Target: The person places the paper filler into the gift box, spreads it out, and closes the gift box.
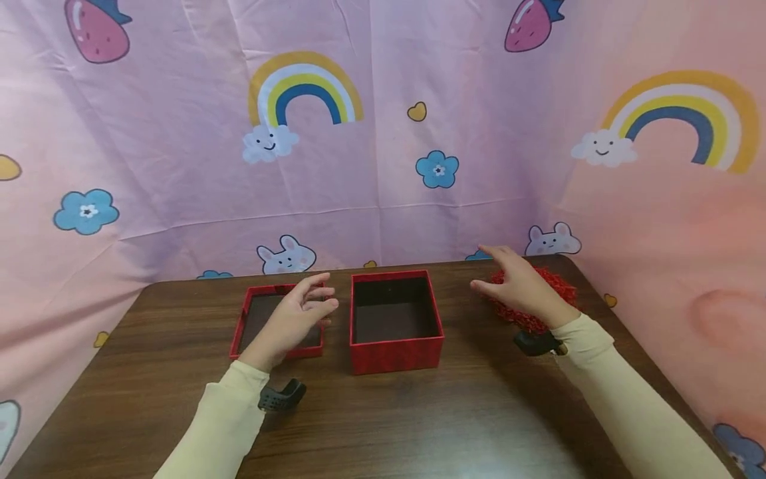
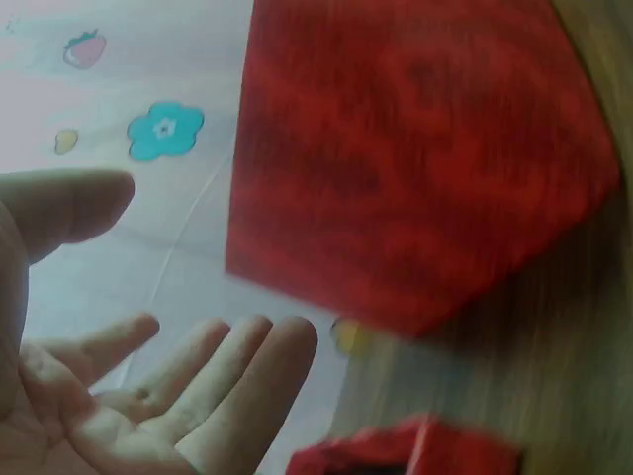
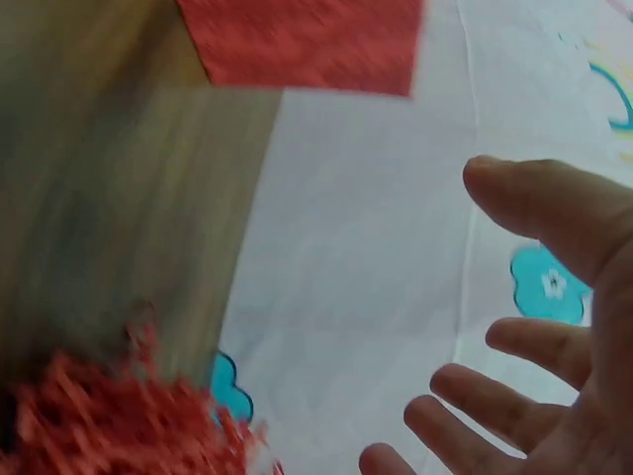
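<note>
Broadly, a pastel cloth [image 1: 359, 193] printed with rainbows, flowers, strawberries and rabbits hangs behind and beside a dark wood-grain surface [image 1: 407, 419]. Two pale sleeves [image 1: 634, 399] reach in over it from the near edge. Near the middle stands the red box [image 1: 395, 356], upright and open at the top, its dark lining showing. Just to its left lies the shallow red tray [image 1: 257, 326], also dark inside and facing up. A tangled heap of red shreds [image 1: 559, 286] sits well apart from the box, at the surface's right end, partly hidden by the right hand [image 1: 517, 283]. That hand hovers over the heap — its fingers open and spread, the thumb held away, pointing toward the box side. The left hand [image 1: 296, 316] hangs above the tray's right part, near the box yet apart from it; its fingers are loosely bent and open, gripping nothing, as the left wrist view also shows. Smallest are the black wrist mounts [image 1: 284, 395], one at each cuff.
</note>
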